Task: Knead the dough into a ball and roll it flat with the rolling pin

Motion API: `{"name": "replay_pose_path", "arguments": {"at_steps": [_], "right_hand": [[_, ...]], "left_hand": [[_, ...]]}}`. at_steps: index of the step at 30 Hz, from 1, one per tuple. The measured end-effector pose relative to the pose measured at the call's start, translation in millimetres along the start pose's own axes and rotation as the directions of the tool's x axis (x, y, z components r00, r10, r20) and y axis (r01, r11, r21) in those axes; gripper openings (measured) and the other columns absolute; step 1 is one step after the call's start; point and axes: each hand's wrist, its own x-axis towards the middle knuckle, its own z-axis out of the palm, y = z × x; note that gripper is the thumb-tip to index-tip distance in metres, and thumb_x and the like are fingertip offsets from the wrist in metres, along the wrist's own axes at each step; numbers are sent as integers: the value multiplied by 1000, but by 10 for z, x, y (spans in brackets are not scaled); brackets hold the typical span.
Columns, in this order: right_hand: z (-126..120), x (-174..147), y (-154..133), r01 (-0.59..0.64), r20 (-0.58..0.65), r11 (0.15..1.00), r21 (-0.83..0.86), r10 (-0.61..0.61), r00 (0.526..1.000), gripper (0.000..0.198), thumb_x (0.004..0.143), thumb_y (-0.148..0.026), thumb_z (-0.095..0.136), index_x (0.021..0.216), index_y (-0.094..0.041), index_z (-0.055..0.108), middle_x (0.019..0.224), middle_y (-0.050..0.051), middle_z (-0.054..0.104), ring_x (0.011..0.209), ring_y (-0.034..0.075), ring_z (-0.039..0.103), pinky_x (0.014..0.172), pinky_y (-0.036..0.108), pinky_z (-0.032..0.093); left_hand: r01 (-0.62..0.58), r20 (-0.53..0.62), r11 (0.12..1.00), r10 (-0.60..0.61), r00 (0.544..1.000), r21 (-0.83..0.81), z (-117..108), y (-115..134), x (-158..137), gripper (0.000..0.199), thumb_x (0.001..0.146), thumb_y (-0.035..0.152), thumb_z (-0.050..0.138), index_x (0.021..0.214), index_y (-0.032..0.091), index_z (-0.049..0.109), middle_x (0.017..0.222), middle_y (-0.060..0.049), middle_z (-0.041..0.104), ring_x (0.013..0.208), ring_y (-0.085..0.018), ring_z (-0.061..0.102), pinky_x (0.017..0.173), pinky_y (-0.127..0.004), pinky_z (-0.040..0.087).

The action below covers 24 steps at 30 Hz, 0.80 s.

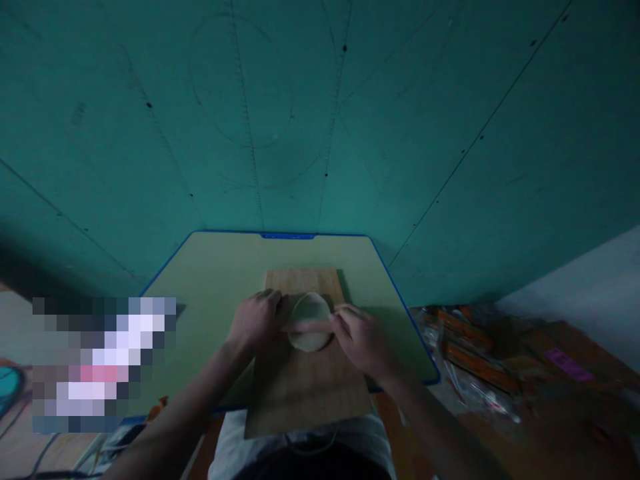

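Observation:
A wooden rolling pin lies crosswise over a flat, pale round of dough. My left hand is closed on the pin's left end, and my right hand grips its right end. Dough shows both beyond the pin and on its near side. Under the dough is a wooden cutting board, whose near end juts past the table edge above my lap. Both pin ends are hidden by my fingers.
The board rests on a pale table with a blue rim, pushed near a green wall. Right of the table lie plastic-wrapped orange items and cardboard. A pixelated patch covers the left side.

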Motion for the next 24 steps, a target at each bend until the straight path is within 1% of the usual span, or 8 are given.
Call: {"name": "replay_pose_path", "arguments": {"at_steps": [3, 6, 8, 10, 12, 16, 19, 24], "right_hand": [[61, 185, -23, -75, -45, 994, -75, 71, 996, 31, 102, -24, 41, 85, -20, 67, 95, 8, 75, 89, 20, 72, 78, 27, 51], [143, 240, -71, -162, -69, 977, -140, 154, 986, 28, 101, -21, 42, 92, -20, 68, 110, 10, 74, 94, 21, 71, 76, 27, 51], [176, 194, -101, -197, -44, 963, -183, 192, 980, 28, 98, -18, 43, 105, -22, 69, 124, 9, 70, 97, 22, 71, 74, 29, 53], [174, 103, -114, -207, -7, 953, -220, 211, 977, 35, 94, -16, 44, 120, -23, 67, 138, 10, 63, 100, 24, 71, 73, 33, 55], [143, -5, -108, -200, 30, 951, -237, 213, 977, 45, 89, -15, 46, 130, -21, 63, 146, 12, 57, 105, 28, 70, 74, 37, 57], [81, -165, -60, -139, 93, 966, -216, 162, 982, 49, 88, -18, 44, 134, -16, 60, 149, 16, 53, 116, 31, 65, 80, 42, 59], [90, -157, -15, -92, 92, 979, -184, 110, 990, 47, 93, -21, 40, 136, -13, 58, 150, 18, 51, 125, 32, 59, 92, 45, 57], [153, 87, 88, -105, 121, 980, -167, 126, 985, 47, 94, -25, 44, 137, -14, 58, 147, 18, 52, 132, 34, 52, 108, 52, 46]], "left_hand": [[17, 11, 1000, -17, 1000, 12, 50, 53, -34, 30, 100, 24, 39, 87, 18, 66, 85, -9, 73, 78, -23, 70, 61, -29, 44], [5, 47, 1000, -7, 999, 25, 62, 87, -180, 27, 99, 22, 40, 90, 17, 66, 86, -10, 72, 82, -25, 69, 64, -32, 47], [-27, 56, 998, 25, 998, 48, 62, 100, -269, 25, 97, 20, 42, 97, 17, 66, 93, -13, 72, 87, -29, 68, 70, -36, 50], [-78, 5, 994, 78, 997, 72, 85, 106, -343, 27, 96, 20, 42, 109, 16, 66, 106, -15, 71, 96, -32, 67, 77, -43, 52], [-128, -108, 988, 137, 985, 87, 146, 104, -413, 33, 96, 21, 41, 120, 15, 63, 119, -18, 68, 110, -35, 64, 86, -50, 53], [-200, -310, 977, 213, 927, 71, 311, 84, -547, 41, 95, 20, 39, 131, 9, 56, 133, -19, 64, 128, -36, 57, 102, -51, 49], [-224, -344, 971, 241, 908, 89, 360, 68, -559, 45, 96, 21, 40, 137, 8, 52, 140, -19, 61, 134, -36, 53, 101, -49, 52], [-241, -305, 966, 259, 916, 95, 324, 28, -335, 44, 94, 22, 39, 132, 7, 56, 135, -23, 63, 132, -41, 54, 99, -55, 53]]}}
